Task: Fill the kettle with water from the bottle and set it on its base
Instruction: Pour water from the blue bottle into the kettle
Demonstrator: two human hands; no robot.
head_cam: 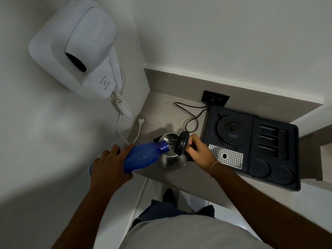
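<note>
Blue bottle (143, 155) gripped in my left hand (109, 166) tilts right, neck over the open kettle (172, 159); right hand (198, 150) grips its handle, base (233, 130) farther right.

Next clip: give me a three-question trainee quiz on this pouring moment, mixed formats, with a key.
1. True or false: the kettle already sits on its round base.
2. Which hand tilts the blue bottle? A) left hand B) right hand
3. Fill in: the kettle's lid is ____.

Key: 1. False, it stands on the counter, left of the dark tray. 2. A; the right hand's grip is at the kettle's handle. 3. Open, hinged upright.
</note>
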